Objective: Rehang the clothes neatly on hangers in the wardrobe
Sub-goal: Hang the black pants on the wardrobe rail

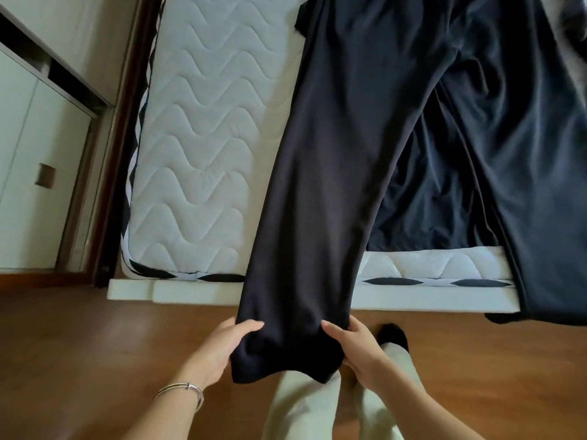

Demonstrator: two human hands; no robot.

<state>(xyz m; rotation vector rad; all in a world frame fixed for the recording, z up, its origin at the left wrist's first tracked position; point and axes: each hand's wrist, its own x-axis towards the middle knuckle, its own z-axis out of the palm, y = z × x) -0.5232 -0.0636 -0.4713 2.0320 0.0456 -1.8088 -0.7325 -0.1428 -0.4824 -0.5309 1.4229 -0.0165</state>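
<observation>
Left of the white quilted mattress (203, 138), past a dark bed rail, stand pale flat cupboard doors (38, 154). They may be the wardrobe, but I cannot tell for sure. No hanger shows anywhere in view.

Just off the mattress's near edge, the left hand (219, 347), with a thin silver bangle (187, 389) at its wrist, grips the left side of a trouser-leg hem, thumb on top of the cloth and fingers curled under it. The garment is a pair of dark navy wide-leg trousers (333, 154) in smooth cloth. It lies lengthwise on the mattress, and the held leg runs off the near edge, above the brown wooden floor (79, 344). The right hand (359, 347) pinches the right side of the same hem, thumb on top. The hem spans the gap between the two hands and bunches a little at its lower edge.

Further right on the mattress, the second trouser leg (540, 185) is splayed well apart from the first and droops over the near edge, held by nobody. More dark cloth fills the gap between the legs; whether it belongs to the trousers I cannot tell.

The step in hand looks like straightening the trousers before hanging. The next move likely calls for carrying the held leg across onto the loose one so hems and creases match, and then finding a hanger.
</observation>
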